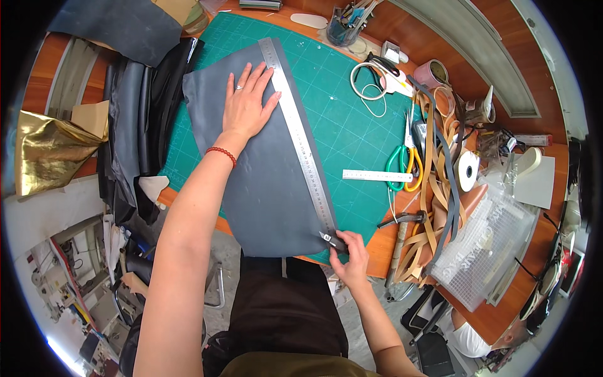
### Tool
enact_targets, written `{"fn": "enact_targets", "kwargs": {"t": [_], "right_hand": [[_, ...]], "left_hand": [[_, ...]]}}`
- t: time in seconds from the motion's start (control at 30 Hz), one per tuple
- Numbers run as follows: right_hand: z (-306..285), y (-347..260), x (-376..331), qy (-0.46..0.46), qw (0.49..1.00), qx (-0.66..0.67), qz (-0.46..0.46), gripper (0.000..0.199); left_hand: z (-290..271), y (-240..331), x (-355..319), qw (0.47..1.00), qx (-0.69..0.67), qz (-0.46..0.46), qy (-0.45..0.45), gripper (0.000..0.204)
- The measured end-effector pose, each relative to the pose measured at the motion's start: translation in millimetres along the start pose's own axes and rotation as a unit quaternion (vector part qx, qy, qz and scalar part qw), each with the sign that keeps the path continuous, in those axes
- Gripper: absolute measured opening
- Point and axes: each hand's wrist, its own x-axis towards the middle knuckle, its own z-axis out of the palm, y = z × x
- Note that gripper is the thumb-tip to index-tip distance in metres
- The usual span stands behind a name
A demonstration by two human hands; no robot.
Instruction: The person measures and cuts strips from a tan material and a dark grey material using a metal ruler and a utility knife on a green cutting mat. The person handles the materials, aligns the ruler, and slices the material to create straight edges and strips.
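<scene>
A dark grey-blue sheet of leather (260, 188) lies on a green cutting mat (342, 135), its near end hanging over the table's front edge. Along its right side runs a long steel ruler (294, 122), with a narrow strip of the sheet showing beyond it. My left hand (246, 110) rests flat on the far part of the sheet, fingers spread and their tips close to the ruler. At the ruler's near end, my right hand (353, 261) is closed around a dark utility knife (334, 242), its blade pointing up and left over the sheet.
To the right lie a short ruler (374, 175), green-handled scissors (396, 166), yellow-handled scissors (412, 169), a hammer (405, 218) and tangled leather strips (433, 207). Dark rolled material (135, 119) sits left; a tool cup (344, 28) stands at the back. A person (470, 341) appears at lower right.
</scene>
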Motion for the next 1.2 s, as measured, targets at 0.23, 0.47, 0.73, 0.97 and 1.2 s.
{"fn": "enact_targets", "kwargs": {"t": [0.23,0.47,0.73,0.97,1.2], "right_hand": [[-1,-10,-3,0.005,0.999,-0.044,0.0,0.048],[-1,-18,-20,-0.007,0.983,-0.106,0.15,0.045],[-1,-34,-18,0.014,0.974,-0.107,0.199,0.043],[-3,-28,-22,-0.012,0.972,-0.121,0.201,0.041],[-2,-26,-30,0.034,0.963,0.093,0.25,0.025]], "left_hand": [[1,2,1,1.0,0.0,0.0,0.002,0.06],[0,-1,0,1.0,0.006,0.004,0.012,0.061],[1,1,-1,1.0,0.003,0.001,0.002,0.059],[-1,1,-1,1.0,0.01,0.001,-0.004,0.059],[1,1,0,1.0,-0.016,-0.005,0.008,0.054]]}}
